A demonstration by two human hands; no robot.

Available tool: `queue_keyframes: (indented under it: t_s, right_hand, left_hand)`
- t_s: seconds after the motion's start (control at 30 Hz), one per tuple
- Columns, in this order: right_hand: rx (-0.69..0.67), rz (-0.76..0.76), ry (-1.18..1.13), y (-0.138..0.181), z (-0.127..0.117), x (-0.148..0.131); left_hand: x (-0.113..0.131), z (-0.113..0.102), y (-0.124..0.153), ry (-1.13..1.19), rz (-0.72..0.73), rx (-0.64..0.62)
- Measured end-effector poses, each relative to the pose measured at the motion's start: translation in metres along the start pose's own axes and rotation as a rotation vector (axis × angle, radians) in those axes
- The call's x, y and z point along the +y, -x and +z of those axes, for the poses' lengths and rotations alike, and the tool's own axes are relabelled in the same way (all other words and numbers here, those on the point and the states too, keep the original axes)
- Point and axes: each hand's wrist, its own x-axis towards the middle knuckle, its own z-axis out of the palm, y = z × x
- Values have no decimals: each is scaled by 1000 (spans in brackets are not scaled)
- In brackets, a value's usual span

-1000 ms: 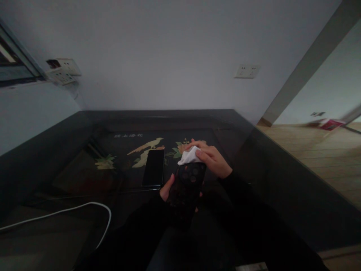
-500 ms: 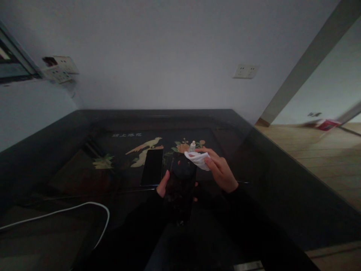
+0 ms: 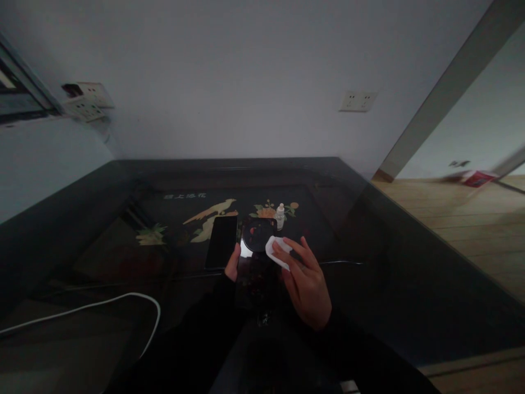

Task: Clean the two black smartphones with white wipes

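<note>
My left hand (image 3: 233, 264) grips a dark phone (image 3: 256, 279) by its left edge, thumb along the side and the other fingers hidden beneath. The phone's glossy back faces up, with a large round camera module at its far end. In my right hand (image 3: 305, 282) is a folded white cloth (image 3: 275, 250), pressed at the phone's right side beside the round module. A small clear bottle with a pale cap (image 3: 280, 217) stands upright just beyond. Left of my left hand, a second phone (image 3: 222, 242) lies flat with its black screen up.
The glossy black table (image 3: 389, 284) bears a bird-and-flower picture and meets the wall (image 3: 229, 82) at the back. A white cable (image 3: 123, 298) curves across its left front. Wall sockets (image 3: 357, 102) are at back right; wooden floor (image 3: 459, 219) lies to the right.
My right hand and the cloth have moved down and toward me, from the phone's far right corner to its right side. The bottle now shows in full. The phone's back catches more light.
</note>
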Motion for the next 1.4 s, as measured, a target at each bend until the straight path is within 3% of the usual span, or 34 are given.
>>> queue_keyframes:
  t_s: [0.17,0.3,0.57,0.77,0.9,1.4]
  right_hand:
    - [-50,-163,70,2,3,-9]
    - [-86,-281,48,-1,-2,-5]
    - [-158,-213,-40,-8,-15,27]
    - [-220,-193,-139,-4,-13,28]
    - [-236,-188,-158,-2,-11,26]
    - [-419,-397,-155,18,-16,22]
  left_hand:
    - [6,1,4,22,-158,101]
    - [12,-1,2,-62,-169,84]
    - [12,-6,-2,-85,-119,68]
    - [12,-7,-3,-139,5,96]
    - [11,-10,-6,-149,-20,111]
    - [25,-11,-9,-96,-49,19]
